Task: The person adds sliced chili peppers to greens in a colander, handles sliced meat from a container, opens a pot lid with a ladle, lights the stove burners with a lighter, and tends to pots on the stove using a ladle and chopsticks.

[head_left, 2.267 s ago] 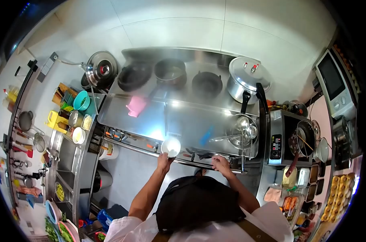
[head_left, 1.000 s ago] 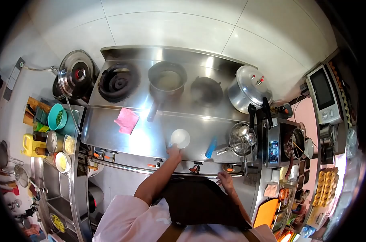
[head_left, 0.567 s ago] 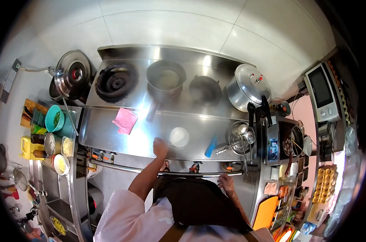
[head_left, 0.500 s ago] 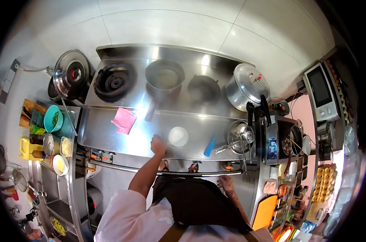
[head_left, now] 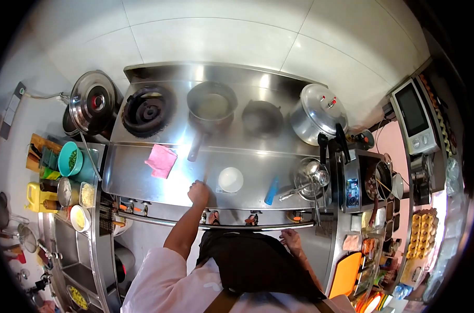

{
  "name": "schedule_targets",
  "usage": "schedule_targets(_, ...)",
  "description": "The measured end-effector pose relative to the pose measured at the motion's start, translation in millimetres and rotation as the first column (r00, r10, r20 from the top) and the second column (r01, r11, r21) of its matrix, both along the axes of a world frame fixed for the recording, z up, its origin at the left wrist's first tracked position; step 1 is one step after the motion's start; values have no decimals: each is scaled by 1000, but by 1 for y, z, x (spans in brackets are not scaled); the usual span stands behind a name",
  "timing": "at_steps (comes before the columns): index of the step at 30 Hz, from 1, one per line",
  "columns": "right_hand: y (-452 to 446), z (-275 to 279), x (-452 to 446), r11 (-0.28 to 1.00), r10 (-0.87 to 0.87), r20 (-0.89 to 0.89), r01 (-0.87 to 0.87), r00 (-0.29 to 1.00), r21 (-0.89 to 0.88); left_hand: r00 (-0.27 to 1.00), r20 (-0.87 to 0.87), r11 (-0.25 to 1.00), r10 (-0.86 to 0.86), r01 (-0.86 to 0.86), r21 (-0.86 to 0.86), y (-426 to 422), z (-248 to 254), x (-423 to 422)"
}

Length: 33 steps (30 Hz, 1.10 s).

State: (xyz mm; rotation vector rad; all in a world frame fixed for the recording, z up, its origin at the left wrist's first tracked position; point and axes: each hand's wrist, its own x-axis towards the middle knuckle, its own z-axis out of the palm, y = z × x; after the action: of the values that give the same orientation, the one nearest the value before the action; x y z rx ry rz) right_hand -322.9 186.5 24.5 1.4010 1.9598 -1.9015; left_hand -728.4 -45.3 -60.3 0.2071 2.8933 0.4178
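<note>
My left hand (head_left: 198, 193) is closed above the front of the steel counter, below the handle of a saucepan (head_left: 213, 104). A faint thin shape shows by its fingers; I cannot make out what it is. The saucepan sits on the middle burner, its handle toward me, with pale liquid inside. To the right of this hand lies a white bowl (head_left: 230, 179), and to its upper left a folded pink cloth (head_left: 161, 160). My right hand (head_left: 290, 239) hangs beside my dark apron (head_left: 258, 261), fingers loosely apart, holding nothing I can see.
A bare burner (head_left: 149, 110) is at left and a dark pan (head_left: 263, 118) at right. Beyond it stands a pressure cooker (head_left: 318, 115). A blue bottle (head_left: 271, 191) and a bowl of ladles (head_left: 311, 178) lie right. A metal rail (head_left: 216, 226) crosses the front.
My left hand has shifted slightly left and away from the white bowl, and it looks less blurred. The right hand stays by my side.
</note>
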Motion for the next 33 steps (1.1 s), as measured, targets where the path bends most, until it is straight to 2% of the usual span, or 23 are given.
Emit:
schedule_targets(2, 4, -5, -4, 1000, 19, 11, -19, 1000, -4, 1000, -24, 1000, -10, 9, -17, -4, 3, 1)
schedule_targets(5, 9, -14, -8, 999, 43, 14, -43, 999, 7, 996, 41, 997, 78, -78, -8, -9, 0, 1)
schedule_targets(11, 11, -16, -17, 1000, 27, 111, -27, 993, 0, 996, 63, 997, 65, -62, -39, -17, -3, 1)
schedule_targets(14, 10, -15, -20, 999, 35, 144, -35, 989, 1, 966, 219, 990, 134, -141, 18, -18, 16, -1)
schedule_targets(17, 8, -10, -27, 999, 50, 128, -50, 990, -5, 912, 373, 956, 174, -246, 157, -28, 46, 0)
schedule_targets(18, 6, -8, -30, 999, 54, 114, -53, 992, -10, 904, 402, 931, 145, -262, 252, -35, 41, -1)
schedule_targets(19, 4, -5, -36, 997, 72, 93, -71, 993, -13, 850, 518, 861, 100, -335, 384, -38, 43, 4)
schedule_targets(21, -1, 5, -56, 995, 103, 50, -103, 993, -16, 715, 697, 650, -56, -504, 569, -44, 51, 13)
schedule_targets(22, -5, 15, -68, 991, 132, -1, -132, 991, -30, 652, 751, 602, -106, -559, 570, -37, 90, 23)
schedule_targets(23, -8, 28, -84, 978, 207, -47, -208, 977, -33, 613, 771, 549, -174, -590, 593, -34, 89, 32)
schedule_targets(25, -17, 30, -114, 934, 351, -99, -341, 931, 107, 566, 752, 467, -338, -593, 656, -18, 110, 49)
schedule_targets(27, -34, 50, -147, 955, 295, -93, -297, 951, -6, 483, 779, 441, -400, -643, 626, 6, 125, 65)
schedule_targets(28, -41, 64, -162, 958, 280, -113, -285, 953, -38, 498, 752, 422, -432, -625, 657, 19, 123, 73)
schedule_targets(30, -50, 88, -182, 959, 250, -154, -267, 956, -100, 451, 739, 421, -501, -619, 663, 37, 139, 85)
schedule_targets(31, -49, 87, -183, 958, 231, -168, -254, 958, -129, 441, 734, 431, -517, -606, 668, 45, 151, 89)
schedule_targets(33, -47, 81, -185, 953, 197, -197, -234, 961, -191, 469, 712, 411, -523, -593, 693, 54, 144, 97)
